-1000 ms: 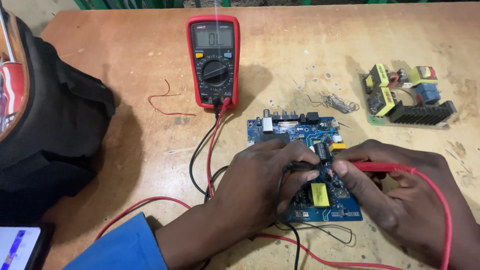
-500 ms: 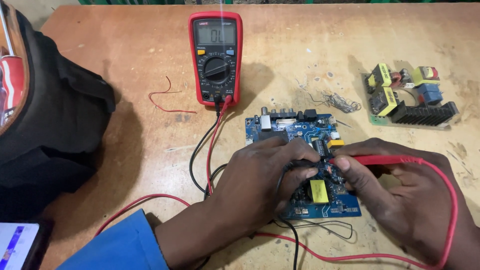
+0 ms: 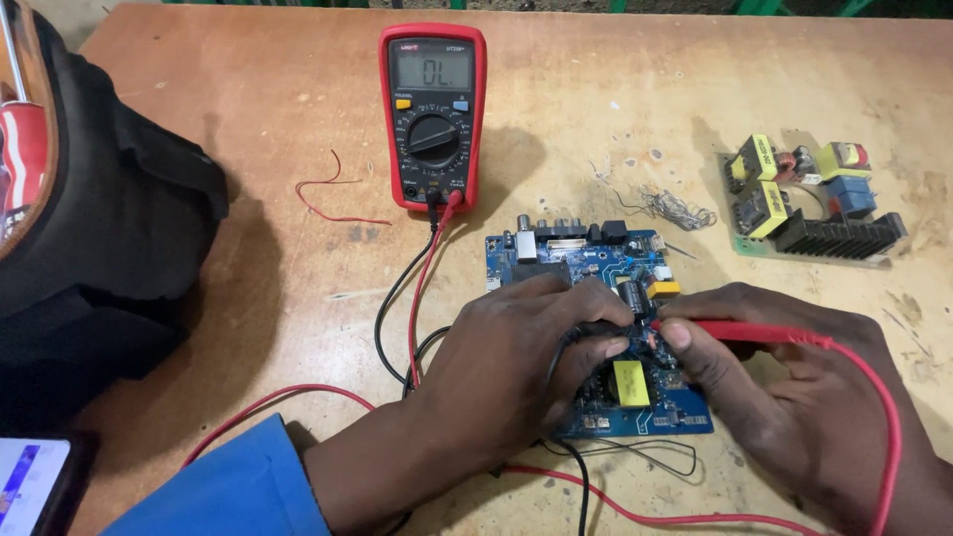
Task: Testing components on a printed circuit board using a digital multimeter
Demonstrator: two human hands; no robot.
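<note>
Now both hands work over the blue circuit board (image 3: 596, 268) — left hand (image 3: 516, 362) pinches the black probe (image 3: 594, 330), right hand (image 3: 784, 387) grips the red probe (image 3: 754, 331) — red multimeter (image 3: 433, 114) behind

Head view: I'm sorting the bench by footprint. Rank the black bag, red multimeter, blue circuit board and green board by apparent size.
1. black bag, though nearest the camera
2. blue circuit board, partly hidden by hands
3. red multimeter
4. green board
The last two look close.
</note>
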